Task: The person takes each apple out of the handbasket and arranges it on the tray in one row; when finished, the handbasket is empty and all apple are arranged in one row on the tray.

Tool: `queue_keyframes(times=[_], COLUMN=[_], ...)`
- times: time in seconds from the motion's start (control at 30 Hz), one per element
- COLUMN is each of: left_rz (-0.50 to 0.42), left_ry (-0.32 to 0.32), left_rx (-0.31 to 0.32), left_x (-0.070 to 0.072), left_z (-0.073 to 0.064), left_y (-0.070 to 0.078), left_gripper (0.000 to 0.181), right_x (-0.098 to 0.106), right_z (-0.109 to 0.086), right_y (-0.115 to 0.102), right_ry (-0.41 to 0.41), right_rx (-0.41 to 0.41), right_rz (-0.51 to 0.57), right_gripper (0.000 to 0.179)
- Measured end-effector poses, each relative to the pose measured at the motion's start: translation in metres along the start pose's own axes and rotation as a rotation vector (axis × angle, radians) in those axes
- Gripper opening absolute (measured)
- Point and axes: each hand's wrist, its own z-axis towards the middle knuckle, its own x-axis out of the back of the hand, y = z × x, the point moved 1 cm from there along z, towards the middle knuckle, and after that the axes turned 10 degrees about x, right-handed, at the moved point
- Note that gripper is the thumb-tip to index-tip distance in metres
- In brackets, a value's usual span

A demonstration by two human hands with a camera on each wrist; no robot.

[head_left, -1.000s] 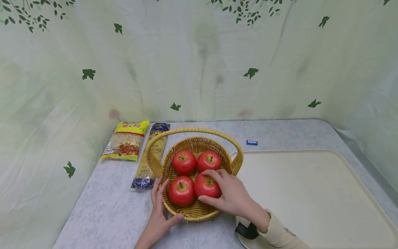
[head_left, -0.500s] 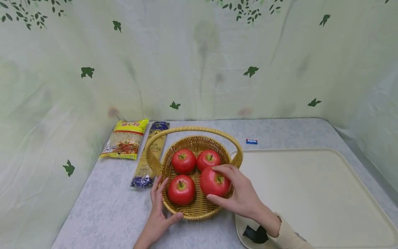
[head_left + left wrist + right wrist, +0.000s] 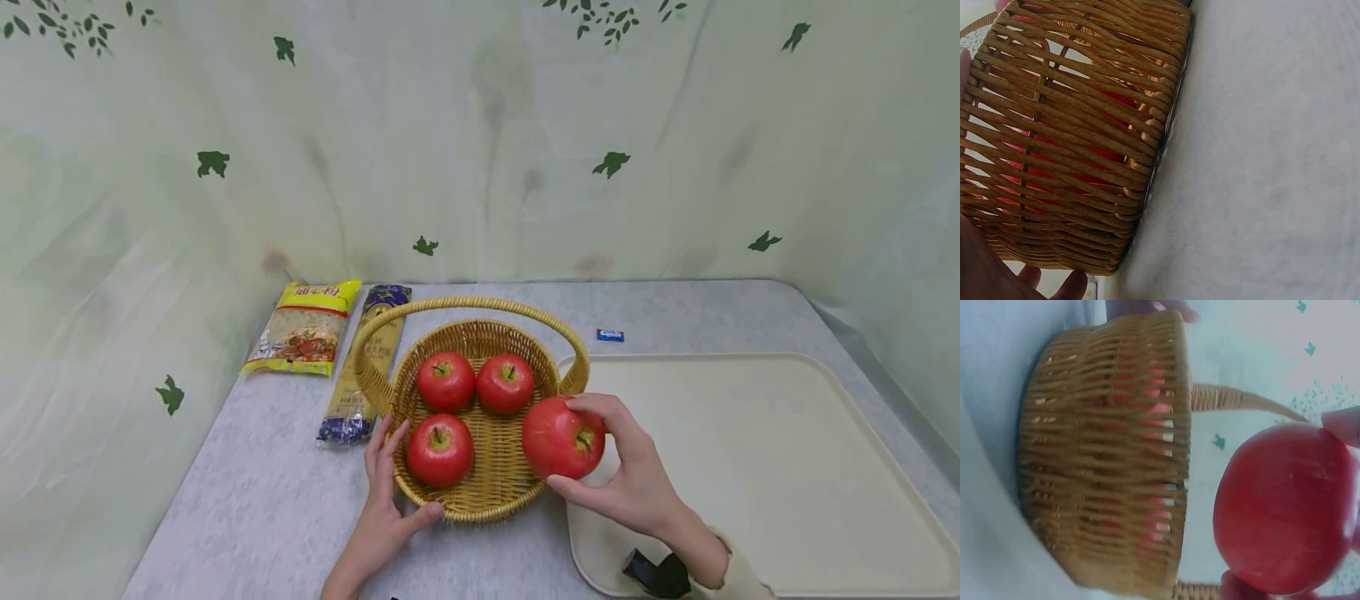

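Observation:
My right hand (image 3: 637, 475) holds a red apple (image 3: 562, 437) between thumb and fingers, over the right rim of the wicker basket (image 3: 495, 492). In the right wrist view that apple (image 3: 1285, 509) hangs above the basket's rim, apart from the basket. Three more red apples lie inside: one back left (image 3: 446, 382), one back right (image 3: 506, 384) and one front left (image 3: 440, 450). My left hand (image 3: 386, 517) rests spread against the basket's front left side, fingers fairly straight and thumb at the front rim. The left wrist view shows its fingertips (image 3: 1072, 284) touching the weave.
A yellow food packet (image 3: 303, 329) and a long pasta packet (image 3: 367, 367) lie left of the basket, whose tall handle (image 3: 472, 302) arches over it. To the right is a large cream tray (image 3: 750, 475). A small blue-and-red packet (image 3: 611, 335) sits behind the tray.
My right hand has lifted the front right apple out of its place and carried it right, to over the basket's rim. The left hand has stayed at the basket.

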Motion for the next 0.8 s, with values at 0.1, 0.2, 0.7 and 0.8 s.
queue_keyframes(times=[0.1,0.2,0.7,0.8], left_rz=[-0.004,-0.002,0.0,-0.005], left_ry=[-0.006,-0.008,-0.017,-0.019], left_rx=[0.005,0.01,0.002,0.004], left_x=[0.001,0.001,0.001,0.001], left_z=[0.0,0.001,0.002,0.002], left_y=[0.001,0.002,0.0,0.0], left_gripper=[0.103,0.103,0.103,0.103], right_x=[0.008,0.016,0.042,0.042], right_z=[-0.005,-0.01,-0.04,-0.043], right_y=[0.002,0.004,0.03,0.036], right_ry=[0.014,0.036,0.101,0.097], right_rx=[-0.005,-0.012,-0.22,-0.282], right_rz=[0.003,-0.006,-0.26,-0.285], right_gripper=[0.082,0.085,0.086,0.083])
